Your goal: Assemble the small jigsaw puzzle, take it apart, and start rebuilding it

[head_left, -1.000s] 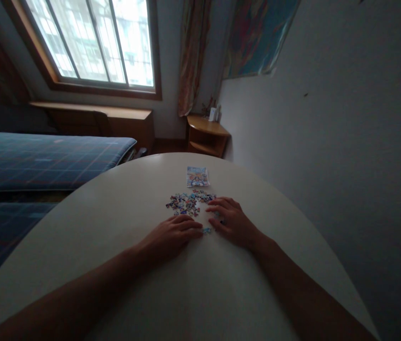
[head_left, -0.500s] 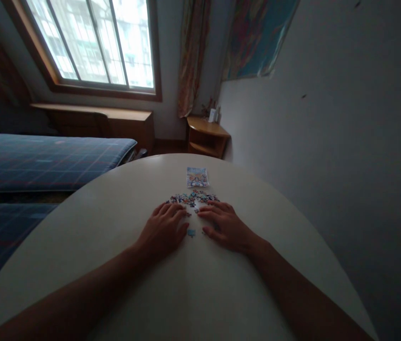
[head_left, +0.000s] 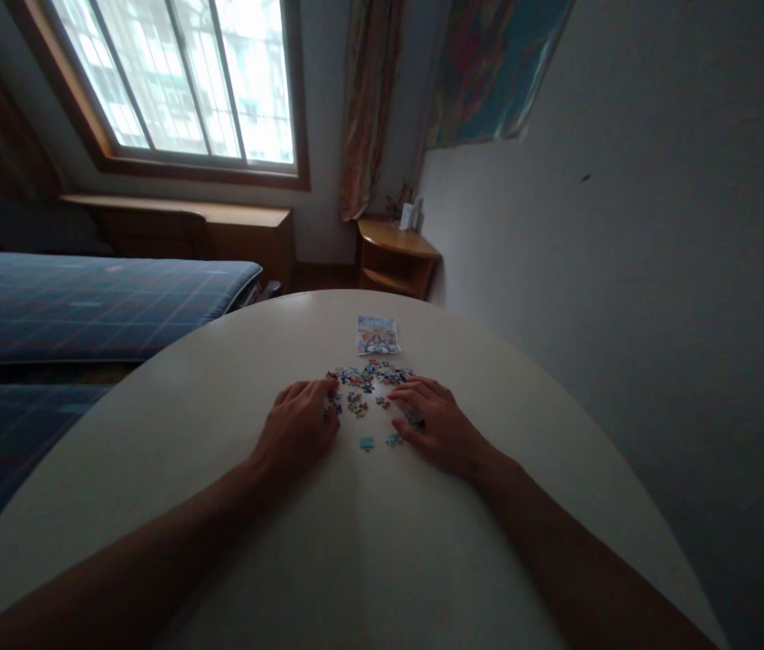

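Small jigsaw puzzle pieces [head_left: 375, 373] lie in a loose heap between my hands. My left hand [head_left: 297, 420] rests at the left edge of the heap, its thumb and forefinger apart with some pieces showing between them. On the other side, my right hand [head_left: 437, 422] curves over the table with fingers spread, and pieces show beneath its palm. A small cluster of pieces [head_left: 357, 404] lies between the hands. Nearer to me are a light blue piece [head_left: 367, 443] and, by my right thumb, another bluish piece [head_left: 393, 440]. Neither hand visibly lifts anything.
A small printed picture sheet [head_left: 377, 335] lies beyond the heap on the round white table [head_left: 233, 361]. Left of the table is a bed with a plaid mattress [head_left: 97, 307]. A wooden corner shelf [head_left: 396, 239] stands behind, and a wall runs along the right.
My left hand has drawn back leftward, uncovering the cluster of pieces. My right hand has shifted slightly right, and the bluish piece by its thumb now shows more fully.
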A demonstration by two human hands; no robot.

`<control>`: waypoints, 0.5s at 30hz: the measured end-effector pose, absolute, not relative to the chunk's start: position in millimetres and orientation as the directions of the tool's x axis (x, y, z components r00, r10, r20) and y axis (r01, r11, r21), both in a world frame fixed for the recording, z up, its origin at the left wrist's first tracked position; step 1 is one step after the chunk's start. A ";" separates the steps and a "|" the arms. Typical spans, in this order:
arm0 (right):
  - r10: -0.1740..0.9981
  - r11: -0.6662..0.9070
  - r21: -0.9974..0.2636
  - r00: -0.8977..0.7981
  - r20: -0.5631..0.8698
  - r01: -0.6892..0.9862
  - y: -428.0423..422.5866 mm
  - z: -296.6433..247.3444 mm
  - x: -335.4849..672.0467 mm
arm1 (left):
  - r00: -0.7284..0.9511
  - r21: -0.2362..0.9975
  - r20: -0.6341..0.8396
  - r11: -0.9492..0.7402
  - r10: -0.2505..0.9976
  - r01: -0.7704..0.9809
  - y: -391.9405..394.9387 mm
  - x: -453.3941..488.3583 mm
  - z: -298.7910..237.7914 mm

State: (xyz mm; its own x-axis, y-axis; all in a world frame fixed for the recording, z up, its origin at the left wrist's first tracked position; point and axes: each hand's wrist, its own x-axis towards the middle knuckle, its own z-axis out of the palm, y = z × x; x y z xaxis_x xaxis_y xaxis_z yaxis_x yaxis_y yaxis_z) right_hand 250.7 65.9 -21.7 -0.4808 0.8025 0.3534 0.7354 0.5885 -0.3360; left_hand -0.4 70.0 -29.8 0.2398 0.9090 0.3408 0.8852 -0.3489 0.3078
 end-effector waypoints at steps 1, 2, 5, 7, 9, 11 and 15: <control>0.805 0.585 -0.337 -0.476 0.354 0.738 66.3 -22.4 250.9 | 0.243 0.305 0.338 -0.351 0.909 0.885 70.0 -0.3 -30.2; 0.806 0.583 -0.338 -0.474 0.353 0.739 66.7 -23.1 251.1 | 0.243 0.304 0.335 -0.349 0.910 0.886 69.9 -0.1 -30.6; 0.811 0.577 -0.337 -0.472 0.345 0.744 67.1 -24.5 251.5 | 0.231 0.301 0.337 -0.337 0.913 0.892 68.9 0.7 -31.2; 0.819 0.565 -0.337 -0.461 0.342 0.753 66.9 -24.6 251.2 | 0.226 0.291 0.351 -0.335 0.909 0.896 68.2 1.1 -31.1; 0.826 0.555 -0.341 -0.452 0.337 0.759 66.5 -24.0 250.6 | 0.226 0.279 0.373 -0.341 0.900 0.897 68.0 1.3 -31.3; 0.826 0.557 -0.343 -0.458 0.329 0.757 66.0 -23.0 249.8 | 0.253 0.274 0.379 -0.369 0.890 0.888 68.5 1.4 -32.2; 0.823 0.564 -0.348 -0.475 0.311 0.749 65.3 -21.0 248.7 | 0.409 0.264 0.298 -0.486 0.862 0.833 70.5 1.8 -35.4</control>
